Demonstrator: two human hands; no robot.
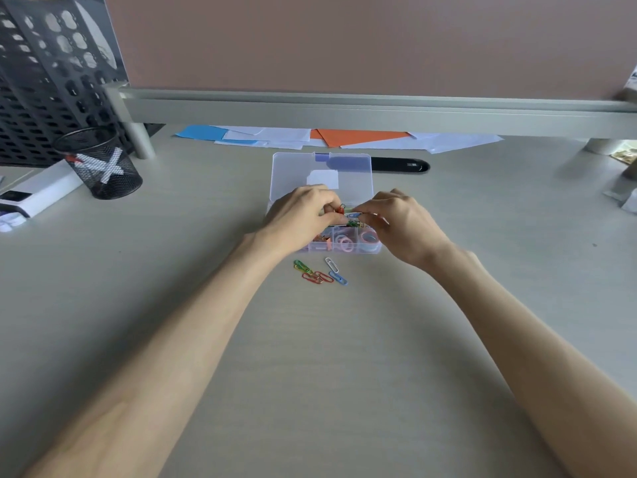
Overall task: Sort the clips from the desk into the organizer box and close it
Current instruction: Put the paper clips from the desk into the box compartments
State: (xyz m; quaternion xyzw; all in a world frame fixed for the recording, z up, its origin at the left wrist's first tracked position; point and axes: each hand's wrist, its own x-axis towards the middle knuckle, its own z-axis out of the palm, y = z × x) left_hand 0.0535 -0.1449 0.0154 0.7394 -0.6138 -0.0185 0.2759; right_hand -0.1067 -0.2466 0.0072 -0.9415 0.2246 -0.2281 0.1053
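While left hand (303,212) and right hand (400,219) pinch clips (342,209), the open organizer box (322,167) holds pink rings (344,241).

Clear glossy plastic organizer box (289,174); matt desk (310,357)

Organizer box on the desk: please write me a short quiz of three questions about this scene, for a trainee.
1. True or false: the lid of the organizer box stands open.
2. The loose paper clips on the desk lie: A) behind the box; B) in front of it, nearer the person; C) in the mesh cup.
3. Which colour is the clip that the left hand pinches?
Key: 1 true; 2 B; 3 red.
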